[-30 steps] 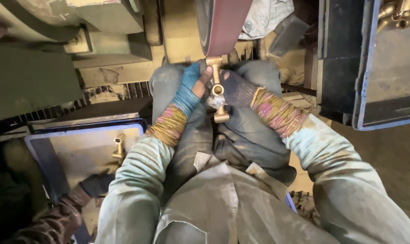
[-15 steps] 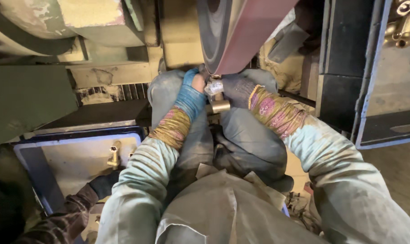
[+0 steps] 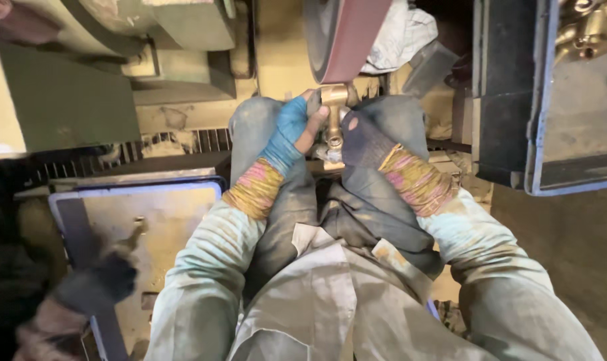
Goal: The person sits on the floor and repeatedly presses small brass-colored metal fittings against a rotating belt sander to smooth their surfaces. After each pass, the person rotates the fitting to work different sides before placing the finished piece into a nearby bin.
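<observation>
— Since the fitting [image 3: 334, 107] is solid brass, how do we judge it will handle against the belt [image 3: 347, 37]?

— We judge it heavy for its bulk, stiff, hard and not fragile; likely slick where polished; so we would grip it by the stem below the belt, never by the end that meets the belt.

— Where does it sit?

— Its upper end touches the lower edge of the belt, with the stem hanging just under the belt, above our knees.

— And our hands?

— Our left hand [image 3: 291, 130], in a blue glove, is curled round the fitting left of the belt's foot, bare fingertips pinching it; our right hand [image 3: 365, 140], in a dark glove, is closed on the stem just below the belt; neither is spread.
</observation>
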